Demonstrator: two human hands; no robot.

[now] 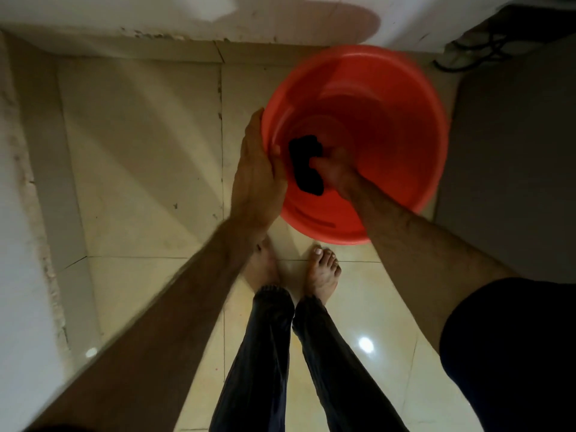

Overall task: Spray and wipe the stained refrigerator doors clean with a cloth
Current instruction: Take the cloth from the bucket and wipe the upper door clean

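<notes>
the step in hand appears to be cloth preparation, not wiping. the right hand [335,169] is inside the red tub [389,98], fingers curled round the dark cloth [305,165]. the left hand [258,169] lies flat against the tub's outer rim, fingers straight and together. no refrigerator door is in view. the next move likely calls for wringing the cloth over the tub.
</notes>
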